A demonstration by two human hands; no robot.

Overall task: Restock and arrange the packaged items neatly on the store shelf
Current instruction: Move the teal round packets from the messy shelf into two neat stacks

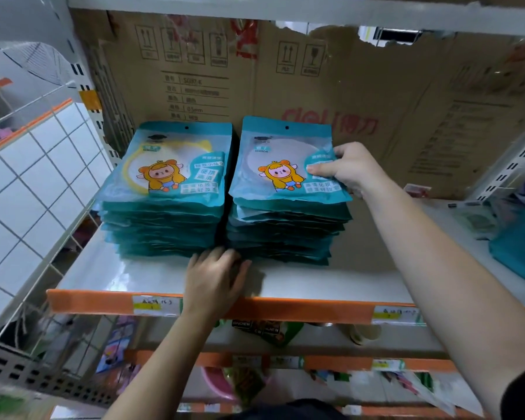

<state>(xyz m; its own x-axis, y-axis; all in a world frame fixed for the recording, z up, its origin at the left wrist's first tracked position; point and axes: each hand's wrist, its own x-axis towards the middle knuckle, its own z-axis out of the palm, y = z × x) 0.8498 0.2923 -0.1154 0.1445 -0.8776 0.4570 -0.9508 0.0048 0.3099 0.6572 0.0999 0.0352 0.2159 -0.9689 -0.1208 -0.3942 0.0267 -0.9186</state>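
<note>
Right hand grips top packet | left hand touches stack base

Teal pouches showing glossy, crinkled plastic film. Shelf board gleaming smooth, looking like painted metal. Cardboard backing looking matt, rough along torn edge.

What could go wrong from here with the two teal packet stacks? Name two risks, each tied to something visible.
1. The right-hand grip pinches the top packet at its edge; packets may slide off the right stack.
2. That stack's layers sit uneven, so a nudge might topple it forward.
</note>
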